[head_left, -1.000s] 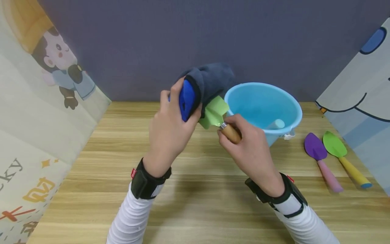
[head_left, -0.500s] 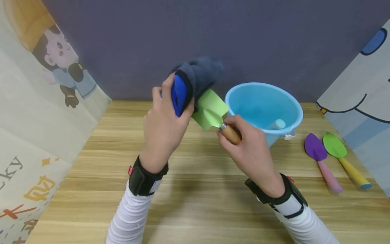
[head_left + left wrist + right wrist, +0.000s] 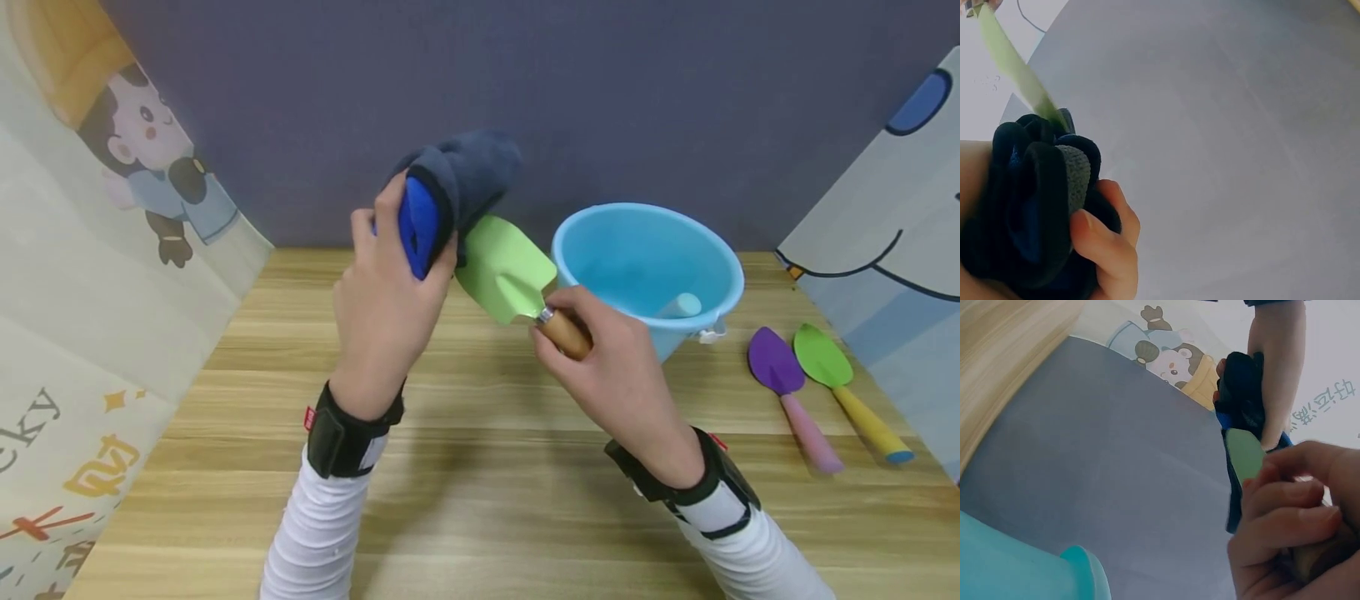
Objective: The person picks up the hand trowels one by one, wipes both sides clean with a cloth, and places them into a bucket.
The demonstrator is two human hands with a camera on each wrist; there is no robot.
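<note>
In the head view my left hand (image 3: 386, 304) grips a bunched cloth (image 3: 480, 171), dark grey-blue outside with bright blue showing at the fold. The left wrist view shows fingers curled round the folded cloth (image 3: 1047, 206). My right hand (image 3: 611, 362) holds a small hand trowel by its wooden handle (image 3: 564, 333). The trowel's pale green blade (image 3: 506, 267) points up and left, and its far edge meets the cloth's lower side. In the right wrist view the blade (image 3: 1245, 453) lies against the dark cloth, with part of the handle hidden by fingers.
A light blue bucket (image 3: 566, 229) stands behind my right hand, a pale blue rod-like end (image 3: 681, 306) inside it. To the right, a purple trowel with a pink handle (image 3: 813, 435) and a green one with a yellow handle (image 3: 873, 425) lie on the wooden table (image 3: 480, 517). A dark panel (image 3: 337, 125) rises behind.
My left hand and the cloth have moved left and slightly up along the blade, so more of the green blade shows. The right hand has stayed nearly still.
</note>
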